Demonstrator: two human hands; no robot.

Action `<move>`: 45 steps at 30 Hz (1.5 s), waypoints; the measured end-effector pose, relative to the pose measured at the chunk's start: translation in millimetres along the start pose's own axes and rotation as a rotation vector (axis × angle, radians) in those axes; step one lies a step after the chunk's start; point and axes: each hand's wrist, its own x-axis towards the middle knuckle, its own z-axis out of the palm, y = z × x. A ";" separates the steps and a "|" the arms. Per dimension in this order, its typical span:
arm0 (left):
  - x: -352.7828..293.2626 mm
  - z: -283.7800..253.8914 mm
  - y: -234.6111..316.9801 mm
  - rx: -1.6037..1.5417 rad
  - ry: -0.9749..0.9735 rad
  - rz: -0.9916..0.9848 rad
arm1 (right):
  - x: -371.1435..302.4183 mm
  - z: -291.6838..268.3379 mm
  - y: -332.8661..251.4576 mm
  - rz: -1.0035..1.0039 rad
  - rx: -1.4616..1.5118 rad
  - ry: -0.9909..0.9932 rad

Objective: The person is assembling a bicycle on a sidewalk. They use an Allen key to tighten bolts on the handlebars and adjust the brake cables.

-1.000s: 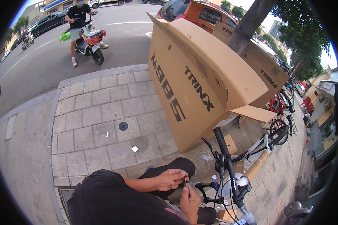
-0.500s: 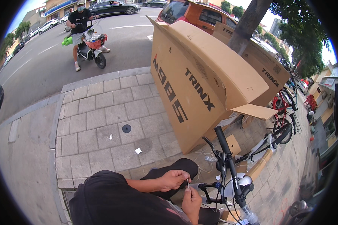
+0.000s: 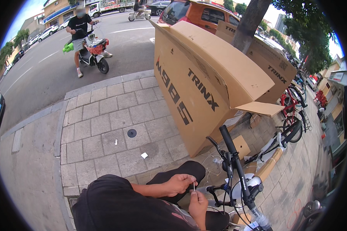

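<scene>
Between the fingertips of both hands runs a short, thin, light-coloured rod (image 3: 194,187), too small for me to make out its kind. My left hand (image 3: 178,184) pinches its upper end above my dark-trousered knee. Lower down, my right hand (image 3: 197,207) closes its thumb and fingers on the other end. Just right of my hands stands a partly assembled bicycle, its black handlebar (image 3: 241,175) turned lengthwise, with a rubber grip (image 3: 228,138), a brake lever and cables. Clear wrap (image 3: 261,218) covers part of the bar's near end.
A big cardboard box (image 3: 181,84) stands ahead, its flap (image 3: 258,108) sticking out toward the bicycle. Behind it are another carton (image 3: 273,71) and a tree trunk (image 3: 250,25). A person sits on a scooter (image 3: 91,54) at the kerb. Paper scraps (image 3: 144,155) lie on the paving.
My view has shifted slightly. A truck and another scooter rider now show on the road. Both hands keep the same pinch on the thin rod, with little visible movement.
</scene>
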 end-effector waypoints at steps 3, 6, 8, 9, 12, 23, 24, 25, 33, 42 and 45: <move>1.3 0.3 -2.3 -0.009 0.003 0.006 | 4.4 1.1 27.1 0.100 0.169 -0.035; -2.7 -0.1 0.5 -0.008 -0.026 -0.015 | 4.9 -0.6 33.6 0.133 0.209 -0.073; -2.2 0.1 0.0 -0.014 -0.022 -0.016 | 5.1 -0.7 31.7 0.161 0.232 -0.082; -1.4 0.3 0.0 -0.018 -0.022 -0.015 | 5.6 -1.0 30.6 0.174 0.242 -0.086; 0.0 -1.2 -0.7 -0.025 -0.043 -0.004 | 8.1 -0.7 36.5 0.192 0.307 -0.105; 6.6 -4.1 -7.7 -0.044 -0.009 -0.017 | 8.7 -0.7 34.1 0.193 0.290 -0.089; 6.8 -4.0 -8.2 -0.050 -0.010 -0.017 | 8.6 -0.8 34.4 0.199 0.291 -0.086; 6.7 -3.8 -8.2 -0.052 -0.012 -0.019 | 8.4 -0.8 34.8 0.198 0.290 -0.084; 3.9 -1.1 -5.9 -0.060 -0.012 -0.025 | 8.1 -0.3 36.5 0.191 0.288 -0.074; -1.8 1.0 -1.0 -0.076 -0.037 -0.034 | 4.9 3.9 35.5 0.288 0.391 -0.020; -0.1 -2.5 -3.6 -0.063 -0.051 -0.023 | 4.0 4.3 31.7 0.314 0.392 -0.018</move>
